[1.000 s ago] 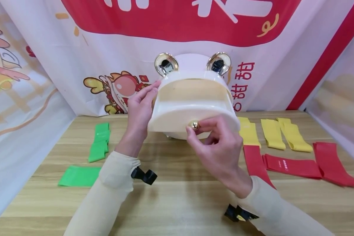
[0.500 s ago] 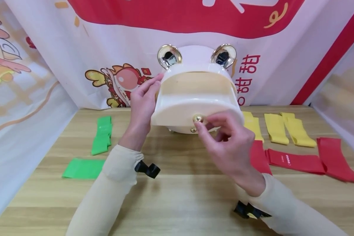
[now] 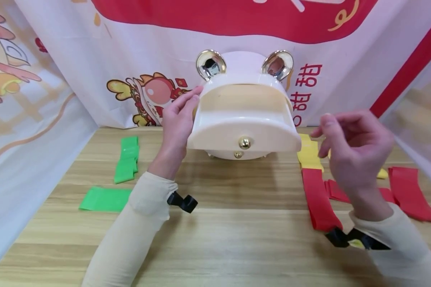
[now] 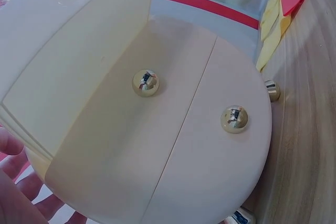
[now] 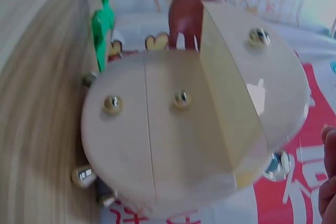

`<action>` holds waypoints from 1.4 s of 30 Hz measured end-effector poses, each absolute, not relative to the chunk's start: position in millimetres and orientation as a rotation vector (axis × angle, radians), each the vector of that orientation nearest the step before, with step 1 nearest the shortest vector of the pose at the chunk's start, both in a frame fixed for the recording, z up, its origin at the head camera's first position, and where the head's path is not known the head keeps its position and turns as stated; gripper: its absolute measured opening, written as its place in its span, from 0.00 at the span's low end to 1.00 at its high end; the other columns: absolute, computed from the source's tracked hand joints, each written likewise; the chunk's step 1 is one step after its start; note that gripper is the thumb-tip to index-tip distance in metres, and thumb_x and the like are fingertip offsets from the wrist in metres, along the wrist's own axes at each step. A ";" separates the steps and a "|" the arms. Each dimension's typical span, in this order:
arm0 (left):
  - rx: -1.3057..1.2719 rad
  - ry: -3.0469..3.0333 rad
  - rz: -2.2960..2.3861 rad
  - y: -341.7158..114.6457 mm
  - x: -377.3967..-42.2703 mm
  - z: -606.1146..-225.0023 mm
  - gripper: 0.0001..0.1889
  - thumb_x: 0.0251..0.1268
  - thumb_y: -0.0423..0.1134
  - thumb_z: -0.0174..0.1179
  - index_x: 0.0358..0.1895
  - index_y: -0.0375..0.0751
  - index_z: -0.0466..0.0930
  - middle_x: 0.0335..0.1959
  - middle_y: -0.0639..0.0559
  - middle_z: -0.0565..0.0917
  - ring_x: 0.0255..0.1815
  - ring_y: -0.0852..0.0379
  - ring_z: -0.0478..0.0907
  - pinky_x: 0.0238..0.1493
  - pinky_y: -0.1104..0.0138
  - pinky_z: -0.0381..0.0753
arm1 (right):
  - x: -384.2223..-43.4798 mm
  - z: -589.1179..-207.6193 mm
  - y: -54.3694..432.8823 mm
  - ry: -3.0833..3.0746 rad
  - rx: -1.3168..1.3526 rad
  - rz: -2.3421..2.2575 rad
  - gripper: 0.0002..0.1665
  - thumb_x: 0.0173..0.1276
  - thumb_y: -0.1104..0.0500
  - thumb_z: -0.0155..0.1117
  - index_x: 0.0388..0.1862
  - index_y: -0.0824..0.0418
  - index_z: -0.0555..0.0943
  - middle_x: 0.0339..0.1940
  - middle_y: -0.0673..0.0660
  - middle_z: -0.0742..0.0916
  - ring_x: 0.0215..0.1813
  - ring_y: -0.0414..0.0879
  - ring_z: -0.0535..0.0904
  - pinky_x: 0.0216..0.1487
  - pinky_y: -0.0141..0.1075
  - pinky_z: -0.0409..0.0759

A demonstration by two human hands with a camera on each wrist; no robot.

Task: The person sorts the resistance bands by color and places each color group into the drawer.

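A white frog-shaped drawer cabinet with shiny gold-rimmed eyes stands upright at the back of the table. Its top drawer is pulled out, with a round gold knob on the front. Below it, two more knobbed drawer fronts sit flush in the left wrist view. My left hand rests against the cabinet's left side, fingers extended beside the drawer. My right hand hovers to the right of the cabinet, apart from it, fingers loosely curled and holding nothing.
Flat yellow bands and red bands lie on the table at the right, partly hidden by my right hand. Green bands lie at the left. A printed cloth hangs close behind the cabinet.
My right hand has let go of the top drawer's knob and moved right, over the bands. My left hand stays at the cabinet's side; the drawer remains out.
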State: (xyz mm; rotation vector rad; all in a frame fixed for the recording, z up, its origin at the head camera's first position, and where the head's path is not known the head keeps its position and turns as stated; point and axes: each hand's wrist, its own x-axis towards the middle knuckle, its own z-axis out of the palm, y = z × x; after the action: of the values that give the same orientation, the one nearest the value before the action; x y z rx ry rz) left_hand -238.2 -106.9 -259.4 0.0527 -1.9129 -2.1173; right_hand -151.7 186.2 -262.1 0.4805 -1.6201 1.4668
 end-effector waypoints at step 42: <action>0.070 -1.920 -2.137 -107.5 -237.4 -260.2 0.14 0.80 0.44 0.61 0.61 0.56 0.89 0.65 0.64 0.87 0.68 0.65 0.80 0.69 0.65 0.81 | -231.0 -355.8 330.5 -3.072 0.228 1.255 0.28 0.70 0.48 0.76 0.65 0.54 0.83 0.60 0.56 0.87 0.57 0.50 0.83 0.52 0.32 0.87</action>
State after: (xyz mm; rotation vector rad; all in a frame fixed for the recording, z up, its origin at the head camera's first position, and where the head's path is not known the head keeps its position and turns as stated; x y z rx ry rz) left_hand -237.4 -107.5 -260.2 0.0700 -1.9200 -2.1367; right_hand -231.0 330.5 -355.8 0.2279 -3.0718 1.2554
